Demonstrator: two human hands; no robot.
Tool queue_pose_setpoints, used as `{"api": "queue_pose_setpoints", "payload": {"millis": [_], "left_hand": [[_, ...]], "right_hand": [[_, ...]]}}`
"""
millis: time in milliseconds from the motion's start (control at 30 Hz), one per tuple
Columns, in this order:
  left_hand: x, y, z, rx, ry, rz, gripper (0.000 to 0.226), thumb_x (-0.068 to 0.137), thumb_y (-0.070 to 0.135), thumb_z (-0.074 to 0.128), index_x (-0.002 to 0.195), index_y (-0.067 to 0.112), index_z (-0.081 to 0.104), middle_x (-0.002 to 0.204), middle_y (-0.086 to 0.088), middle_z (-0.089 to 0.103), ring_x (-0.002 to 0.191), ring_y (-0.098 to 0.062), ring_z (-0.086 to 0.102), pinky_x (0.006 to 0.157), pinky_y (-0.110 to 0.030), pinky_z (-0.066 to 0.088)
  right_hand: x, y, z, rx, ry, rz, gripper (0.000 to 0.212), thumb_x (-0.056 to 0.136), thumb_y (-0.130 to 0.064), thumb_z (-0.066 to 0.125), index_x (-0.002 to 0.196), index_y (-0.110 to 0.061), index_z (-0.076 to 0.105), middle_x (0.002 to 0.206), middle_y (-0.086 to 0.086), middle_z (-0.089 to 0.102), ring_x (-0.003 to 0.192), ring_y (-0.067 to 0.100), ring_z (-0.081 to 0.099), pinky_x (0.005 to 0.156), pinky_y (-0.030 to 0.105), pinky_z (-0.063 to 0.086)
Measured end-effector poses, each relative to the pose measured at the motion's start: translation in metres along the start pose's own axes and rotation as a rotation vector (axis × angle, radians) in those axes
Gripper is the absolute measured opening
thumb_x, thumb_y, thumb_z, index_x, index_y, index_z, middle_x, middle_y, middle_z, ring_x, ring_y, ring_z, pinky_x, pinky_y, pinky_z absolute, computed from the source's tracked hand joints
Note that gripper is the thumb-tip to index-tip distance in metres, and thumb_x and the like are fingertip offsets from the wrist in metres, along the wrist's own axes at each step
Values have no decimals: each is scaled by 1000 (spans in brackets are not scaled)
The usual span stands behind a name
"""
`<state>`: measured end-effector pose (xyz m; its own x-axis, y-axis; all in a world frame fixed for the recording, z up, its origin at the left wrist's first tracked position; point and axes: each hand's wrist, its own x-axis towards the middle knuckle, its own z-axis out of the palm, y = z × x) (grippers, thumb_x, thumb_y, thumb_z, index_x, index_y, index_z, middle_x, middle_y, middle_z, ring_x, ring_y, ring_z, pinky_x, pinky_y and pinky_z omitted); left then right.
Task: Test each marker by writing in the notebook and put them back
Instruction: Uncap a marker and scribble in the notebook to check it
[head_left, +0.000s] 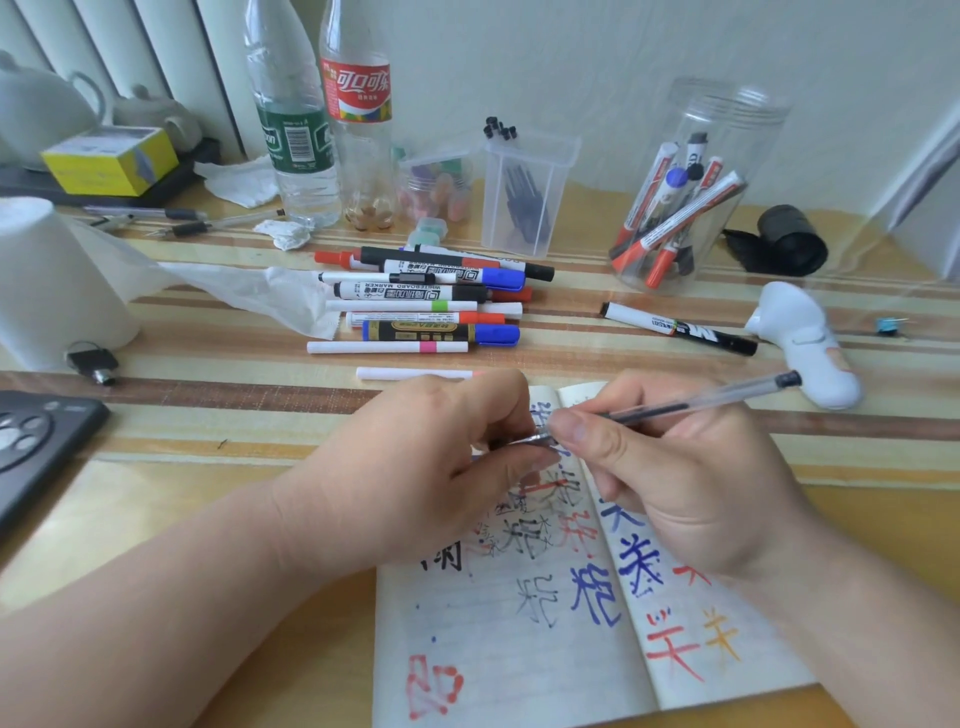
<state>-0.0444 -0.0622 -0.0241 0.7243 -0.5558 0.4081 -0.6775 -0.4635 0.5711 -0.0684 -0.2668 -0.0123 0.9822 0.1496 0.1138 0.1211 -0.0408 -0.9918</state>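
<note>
A tabletop of pale wood crossed by brown and yellow stripes stands against a plain light wall, with white vertical ribs at the far left. Along the back stand a green-labelled water bottle and a red-labelled cola bottle side by side, then a clear box of dark pens, and farther right a clear jar with several markers leaning inside it. In front of the bottles lies a heap of loose markers, mostly parallel, with red, blue and black caps. A single black-and-white marker lies apart to the right, near a white handheld device and a black roll. A white paper roll stands at the left edge. The notebook lies open at the near edge, its pages covered with red, blue, black and orange characters. Above its upper part, the right hand grips a clear gel pen between thumb and curled fingers, the barrel slanting up to the right. The left hand has its fingers curled in and pinches the pen's metal tip end; whether it also holds a cap I cannot tell. Both forearms reach in from the near corners, and the hands meet over the notebook's fold.
</note>
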Motion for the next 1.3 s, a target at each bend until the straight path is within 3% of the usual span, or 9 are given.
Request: {"api": "queue_pose_setpoints", "payload": {"millis": [100, 200, 333, 433, 633, 800, 1000, 1233, 1300], "left_hand": [[-1, 1, 1, -10, 12, -5, 26, 91, 52, 52, 88, 26, 50, 71, 14, 67, 60, -18, 66, 50, -35, 49], [1, -3, 1, -91, -56, -62, 27, 94, 46, 56, 91, 19, 60, 78, 19, 71, 69, -16, 71, 60, -37, 54], [4, -6, -2, -123, -91, -119, 22, 95, 43, 59, 93, 22, 65, 80, 11, 75, 77, -15, 71, 70, -37, 55], [4, -3, -3, -163, -86, -147, 18, 94, 43, 60, 88, 26, 66, 77, 12, 74, 73, -14, 70, 69, -34, 53], [2, -4, -6, -138, 38, -103, 16, 93, 35, 66, 84, 24, 72, 71, 15, 71, 65, -9, 66, 60, -18, 48], [1, -1, -6, -5, 136, -25, 16, 92, 29, 69, 80, 20, 73, 68, 11, 68, 66, -10, 65, 60, -27, 49], [2, -4, -4, -84, 125, -100, 14, 91, 36, 68, 83, 25, 73, 71, 14, 70, 68, -12, 67, 62, -29, 52], [3, -11, -5, -173, 155, -124, 21, 93, 48, 60, 104, 32, 69, 76, 14, 68, 71, -17, 66, 65, -33, 53], [3, -13, -5, -196, 167, -154, 22, 93, 48, 62, 104, 31, 70, 78, 16, 69, 73, -17, 66, 67, -32, 53]], "right_hand": [[3, 1, 3, 8, -1, 0, 22, 78, -26, 76, 60, -17, 67, 45, 7, 53, 36, 5, 44, 42, 12, 34], [7, 1, 6, -16, -18, -3, 27, 81, -29, 79, 60, -16, 66, 49, 9, 55, 37, 4, 45, 43, 10, 35], [11, 3, -3, 89, -83, 48, 24, 78, -38, 82, 80, -16, 73, 57, 8, 55, 45, 13, 43, 40, 18, 32], [12, 0, -17, 327, -100, 47, 45, 66, -40, 87, 93, -8, 70, 64, 13, 57, 50, 18, 47, 40, 19, 32], [7, -4, -14, 248, -4, 23, 16, 72, -26, 72, 73, -10, 74, 66, 15, 65, 51, 22, 59, 40, 28, 48], [7, -7, -5, 232, 80, 85, 19, 73, -31, 70, 64, -14, 70, 59, 13, 58, 45, 19, 53, 37, 26, 46], [11, -6, -5, 237, 71, 118, 19, 76, -30, 70, 67, -13, 68, 59, 10, 56, 45, 18, 50, 36, 26, 42], [13, -2, -13, 369, 5, 93, 29, 74, -31, 77, 82, -4, 68, 68, 13, 57, 54, 19, 52, 42, 26, 44], [14, -3, -16, 397, 42, 80, 20, 73, -22, 80, 83, -7, 71, 68, 14, 59, 54, 20, 54, 42, 27, 45]]}}
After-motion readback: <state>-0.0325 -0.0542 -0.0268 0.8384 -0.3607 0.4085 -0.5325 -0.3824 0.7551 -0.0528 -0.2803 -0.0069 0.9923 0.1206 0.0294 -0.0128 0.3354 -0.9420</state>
